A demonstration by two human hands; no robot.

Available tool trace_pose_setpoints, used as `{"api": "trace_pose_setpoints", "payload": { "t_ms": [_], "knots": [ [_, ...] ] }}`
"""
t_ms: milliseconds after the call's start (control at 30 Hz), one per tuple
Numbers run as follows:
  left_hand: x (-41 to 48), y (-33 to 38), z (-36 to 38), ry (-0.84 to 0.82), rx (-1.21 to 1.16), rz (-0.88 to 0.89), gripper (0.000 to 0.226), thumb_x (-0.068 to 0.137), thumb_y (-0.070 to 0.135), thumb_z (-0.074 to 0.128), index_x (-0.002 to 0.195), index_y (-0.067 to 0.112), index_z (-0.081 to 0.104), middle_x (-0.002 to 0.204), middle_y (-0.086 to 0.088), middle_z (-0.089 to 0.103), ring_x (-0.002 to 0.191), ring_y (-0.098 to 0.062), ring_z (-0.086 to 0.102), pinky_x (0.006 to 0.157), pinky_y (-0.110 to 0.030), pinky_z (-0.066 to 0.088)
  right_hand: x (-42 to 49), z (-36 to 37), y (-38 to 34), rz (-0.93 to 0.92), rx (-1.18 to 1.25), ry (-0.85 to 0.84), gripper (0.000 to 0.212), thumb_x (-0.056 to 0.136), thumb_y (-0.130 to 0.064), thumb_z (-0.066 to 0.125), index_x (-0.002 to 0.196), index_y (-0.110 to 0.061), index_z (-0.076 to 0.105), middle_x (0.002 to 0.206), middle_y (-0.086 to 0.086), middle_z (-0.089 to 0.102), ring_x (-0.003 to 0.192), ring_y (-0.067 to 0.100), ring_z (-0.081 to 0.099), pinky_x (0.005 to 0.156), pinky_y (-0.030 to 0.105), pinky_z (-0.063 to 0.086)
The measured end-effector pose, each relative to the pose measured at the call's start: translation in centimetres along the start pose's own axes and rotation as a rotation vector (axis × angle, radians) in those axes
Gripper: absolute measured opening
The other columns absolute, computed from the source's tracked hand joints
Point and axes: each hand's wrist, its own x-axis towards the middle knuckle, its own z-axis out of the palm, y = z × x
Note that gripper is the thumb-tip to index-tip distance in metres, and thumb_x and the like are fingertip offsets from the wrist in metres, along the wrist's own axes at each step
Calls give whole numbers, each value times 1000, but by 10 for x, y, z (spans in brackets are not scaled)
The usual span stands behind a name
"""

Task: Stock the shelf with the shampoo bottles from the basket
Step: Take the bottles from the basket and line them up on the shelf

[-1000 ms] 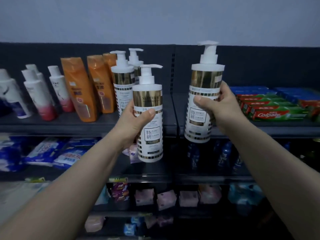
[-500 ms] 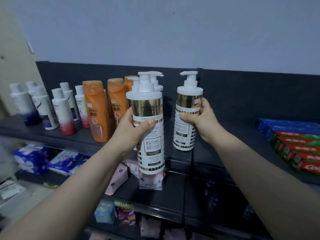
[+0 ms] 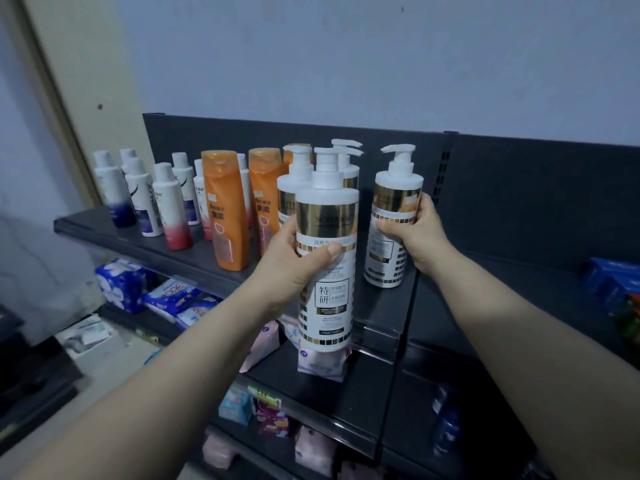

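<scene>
left hand [image 3: 294, 258] curled round pump bottle [image 3: 327, 299], thumb across front, bottle upright in air before shelf edge. right hand [image 3: 420, 233] wrapped round second pump bottle [image 3: 389, 237], upright over top shelf [image 3: 138, 242]; cannot tell if base touches. behind: more pump bottles [image 3: 294, 188], orange bottles [image 3: 225, 216], small white bottles [image 3: 169, 206] further left.

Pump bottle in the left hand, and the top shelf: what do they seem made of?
Pump bottle: probably smooth white plastic, faintly glossy, with a reflective gold band. Top shelf: likely dark painted metal, matte; its back panel shows punched slots.
</scene>
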Motion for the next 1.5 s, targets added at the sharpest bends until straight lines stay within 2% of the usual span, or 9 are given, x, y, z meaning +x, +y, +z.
{"api": "trace_pose_setpoints", "payload": {
  "t_ms": [300, 467, 633, 833, 933, 1100, 1200, 1367, 1500],
  "knots": [
    [10, -3, 14, 13, 28, -17, 70, 66, 39, 76, 127, 16, 50, 118, -8, 67, 111, -23, 64, 96, -47, 51, 38, -1, 23, -38, -215, -64, 89, 74, -23, 81, 144, -23, 25, 122, -8, 54, 110, 12, 53, 94, 33, 43],
    [16, -3, 19, 16, 56, -27, 68, 64, 41, 75, 124, 19, 51, 113, -4, 69, 107, -18, 66, 89, -35, 54, 57, -4, 44, 4, -319, -99, 83, 74, -19, 81, 141, -19, 31, 120, -4, 55, 109, 15, 52, 94, 32, 42],
    [19, -8, 20, 48, 16, -36, 70, 66, 39, 75, 127, 16, 50, 118, -9, 68, 111, -26, 64, 97, -48, 50, 86, 13, 50, 29, -331, -110, 83, 74, -16, 78, 142, -22, 31, 125, -5, 56, 112, 16, 53, 96, 35, 44],
    [23, -7, 22, 26, -6, -47, 65, 65, 37, 74, 123, 17, 52, 117, -9, 68, 110, -25, 65, 94, -41, 53, 99, 20, 61, 207, -437, -341, 101, 86, -22, 67, 153, -25, -9, 156, 3, 26, 139, 26, 31, 115, 39, 28],
    [30, -5, 28, 1, -41, -22, 62, 66, 34, 74, 122, 15, 53, 116, -12, 67, 109, -26, 65, 91, -37, 55, 83, 6, 42, 7, -503, -350, 81, 90, -29, 60, 153, -28, 10, 152, 4, 35, 137, 24, 36, 110, 35, 32],
    [51, -7, 46, -38, -127, -32, 67, 68, 27, 76, 127, 9, 49, 120, -19, 65, 111, -33, 63, 91, -41, 54, 34, -15, -25, -105, 3, -338, 42, 94, -44, 52, 132, -25, 53, 127, 5, 62, 116, 24, 60, 100, 45, 48],
    [62, -11, 57, -33, -120, -28, 69, 65, 29, 78, 125, 8, 51, 116, -17, 67, 108, -30, 64, 92, -43, 53, 0, -24, -61, -189, 39, -433, 48, 82, -56, 54, 118, -25, 62, 112, 5, 69, 101, 19, 65, 80, 30, 55],
    [71, -30, 64, -10, -67, -44, 69, 68, 21, 80, 126, 14, 43, 120, -12, 64, 114, -27, 62, 99, -50, 49, -10, -33, -66, -242, -183, -401, 26, 85, -17, 69, 109, -26, 63, 103, -5, 71, 97, 9, 67, 84, 25, 53],
    [69, -38, 59, -44, -68, -70, 68, 72, 22, 78, 128, 13, 42, 121, -10, 64, 116, -26, 61, 101, -51, 47, -15, -28, -56, -251, -220, -332, 31, 84, -17, 71, 110, -28, 62, 103, -8, 70, 96, 6, 67, 83, 24, 53]
  ]
}}
